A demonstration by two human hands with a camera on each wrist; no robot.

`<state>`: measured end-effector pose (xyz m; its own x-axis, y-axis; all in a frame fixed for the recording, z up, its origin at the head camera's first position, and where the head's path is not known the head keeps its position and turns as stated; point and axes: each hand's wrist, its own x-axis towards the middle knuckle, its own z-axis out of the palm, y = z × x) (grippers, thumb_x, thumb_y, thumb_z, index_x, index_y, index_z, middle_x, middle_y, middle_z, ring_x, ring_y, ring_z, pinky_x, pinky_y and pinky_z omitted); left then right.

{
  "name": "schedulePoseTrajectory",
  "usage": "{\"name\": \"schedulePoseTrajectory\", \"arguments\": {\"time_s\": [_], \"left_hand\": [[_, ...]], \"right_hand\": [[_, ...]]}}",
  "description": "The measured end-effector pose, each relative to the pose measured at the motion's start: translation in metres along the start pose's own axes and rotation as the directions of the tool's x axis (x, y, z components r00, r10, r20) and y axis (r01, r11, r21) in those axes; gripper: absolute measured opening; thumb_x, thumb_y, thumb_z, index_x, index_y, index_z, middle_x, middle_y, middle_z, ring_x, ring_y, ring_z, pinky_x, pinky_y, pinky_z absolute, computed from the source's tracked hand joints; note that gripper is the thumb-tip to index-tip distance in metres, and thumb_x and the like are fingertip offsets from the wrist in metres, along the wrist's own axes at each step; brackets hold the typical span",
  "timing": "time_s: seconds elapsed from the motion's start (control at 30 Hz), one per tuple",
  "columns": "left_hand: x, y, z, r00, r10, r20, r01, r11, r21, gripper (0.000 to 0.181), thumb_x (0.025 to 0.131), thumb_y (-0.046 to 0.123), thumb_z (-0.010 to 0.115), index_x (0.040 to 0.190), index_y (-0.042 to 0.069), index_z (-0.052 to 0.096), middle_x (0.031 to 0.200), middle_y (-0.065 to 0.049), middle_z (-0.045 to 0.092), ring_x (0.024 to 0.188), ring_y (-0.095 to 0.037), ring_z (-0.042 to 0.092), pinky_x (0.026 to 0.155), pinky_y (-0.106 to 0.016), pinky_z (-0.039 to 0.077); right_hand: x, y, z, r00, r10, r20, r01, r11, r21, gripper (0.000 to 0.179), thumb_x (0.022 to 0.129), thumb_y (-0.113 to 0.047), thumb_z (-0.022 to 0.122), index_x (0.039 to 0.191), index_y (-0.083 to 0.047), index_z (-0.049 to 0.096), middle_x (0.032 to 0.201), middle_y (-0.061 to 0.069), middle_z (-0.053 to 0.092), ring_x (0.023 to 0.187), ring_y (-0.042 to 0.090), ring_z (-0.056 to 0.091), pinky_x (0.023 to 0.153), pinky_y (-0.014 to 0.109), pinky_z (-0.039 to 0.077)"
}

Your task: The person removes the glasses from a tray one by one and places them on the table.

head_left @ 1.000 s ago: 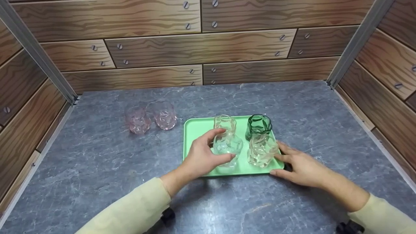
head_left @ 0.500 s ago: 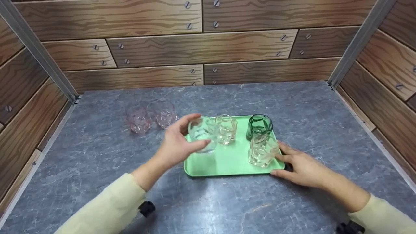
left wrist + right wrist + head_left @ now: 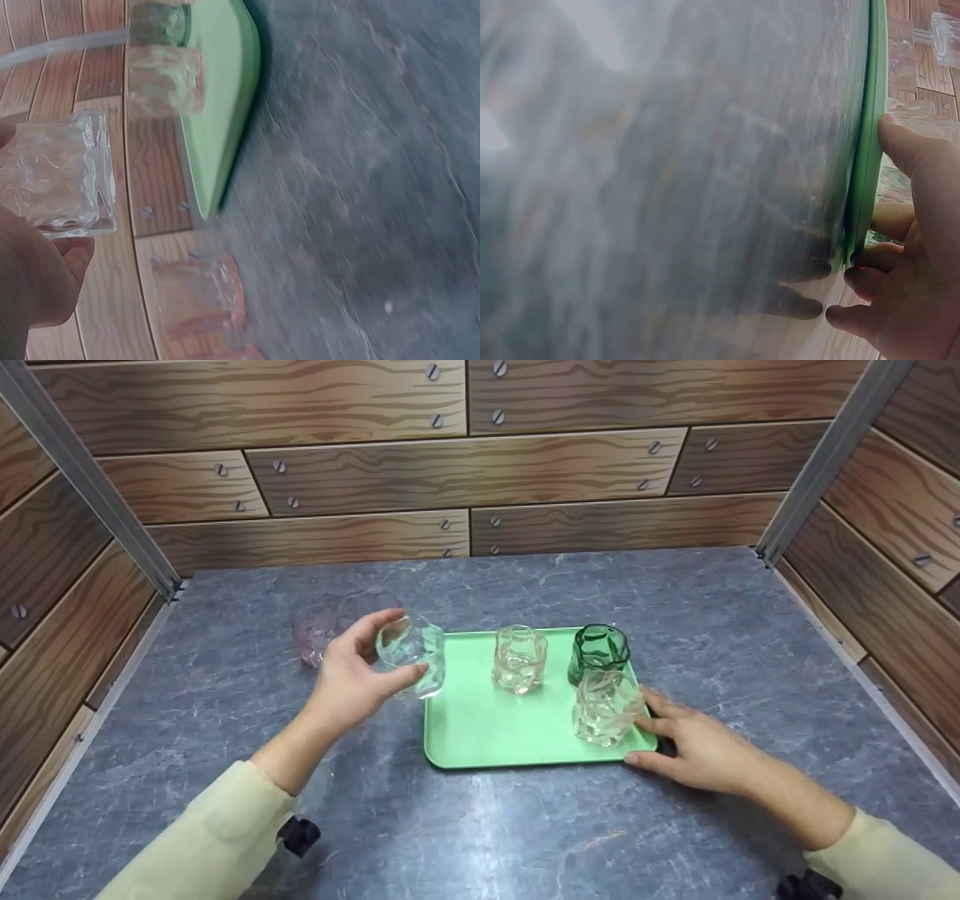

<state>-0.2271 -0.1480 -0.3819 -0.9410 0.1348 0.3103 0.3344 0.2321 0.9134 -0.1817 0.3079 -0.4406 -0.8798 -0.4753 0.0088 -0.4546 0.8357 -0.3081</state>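
My left hand (image 3: 349,675) grips a clear, wavy-sided glass tumbler (image 3: 412,654), thumb on its near side and fingers round the far side. The tumbler is raised above the table, overlapping the left edge of the green tray (image 3: 480,739) in the head view; in the left wrist view, the glass (image 3: 60,172) hangs clear of the tabletop. At the tray's near right corner, my right hand (image 3: 697,750) holds the rim between thumb and fingers. On the tray stand a pale tumbler (image 3: 519,660), a dark green one (image 3: 598,652) and another pale one (image 3: 606,709) beside the right fingertips.
Two pink tumblers stand on the grey marbled table (image 3: 480,832) at the back left; one pink tumbler (image 3: 315,634) shows, the other is mostly behind my left hand. Wood-patterned walls (image 3: 360,480) enclose the table at the back and both sides.
My left hand has lifted the clear tumbler off the tray's near-left part and carried it left, to the tray's left edge. The right hand has stayed at the corner.
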Motion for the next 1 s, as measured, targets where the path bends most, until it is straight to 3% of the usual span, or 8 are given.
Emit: {"name": "schedulePoseTrajectory", "arguments": {"time_s": [0.17,0.4,0.77,1.0], "left_hand": [[-0.002,-0.008,-0.012,0.999,-0.015,-0.033,0.017,0.998,0.054,0.070,0.081,0.008,0.090,0.145,0.005,0.061,0.131,-0.008,0.070,0.116,-0.023,0.066,0.097,-0.034,0.054],[-0.004,-0.021,-0.022,0.998,-0.050,-0.045,0.052,0.997,0.058,0.070,0.082,0.006,0.089,0.145,0.003,0.060,0.135,-0.010,0.068,0.126,-0.021,0.062,0.112,-0.036,0.047],[-0.004,-0.039,-0.026,0.995,-0.088,-0.052,0.091,0.995,0.048,0.073,0.083,0.005,0.089,0.147,-0.001,0.056,0.141,-0.014,0.064,0.136,-0.022,0.056,0.118,-0.038,0.042],[-0.006,-0.048,-0.025,0.991,-0.122,-0.062,0.125,0.991,0.053,0.073,0.082,0.005,0.089,0.147,-0.002,0.057,0.139,-0.014,0.065,0.131,-0.025,0.060,0.114,-0.037,0.047]], "right_hand": [[0.001,0.001,0.001,1.000,0.000,0.001,0.000,1.000,-0.003,0.082,0.098,-0.065,0.065,0.142,0.005,0.062,0.164,0.029,0.034,0.147,0.053,0.039,0.116,0.070,0.034],[0.000,0.001,0.001,1.000,0.006,0.002,-0.006,1.000,0.001,0.083,0.098,-0.067,0.063,0.141,0.005,0.063,0.164,0.029,0.035,0.147,0.053,0.039,0.116,0.069,0.034],[-0.001,0.002,0.001,1.000,0.004,-0.006,-0.004,1.000,0.012,0.081,0.098,-0.064,0.066,0.141,0.005,0.064,0.164,0.029,0.035,0.146,0.052,0.040,0.115,0.070,0.036],[-0.001,0.001,-0.001,1.000,-0.007,-0.008,0.007,1.000,0.015,0.080,0.098,-0.063,0.066,0.140,0.005,0.064,0.163,0.030,0.036,0.146,0.053,0.040,0.115,0.069,0.036]]}}
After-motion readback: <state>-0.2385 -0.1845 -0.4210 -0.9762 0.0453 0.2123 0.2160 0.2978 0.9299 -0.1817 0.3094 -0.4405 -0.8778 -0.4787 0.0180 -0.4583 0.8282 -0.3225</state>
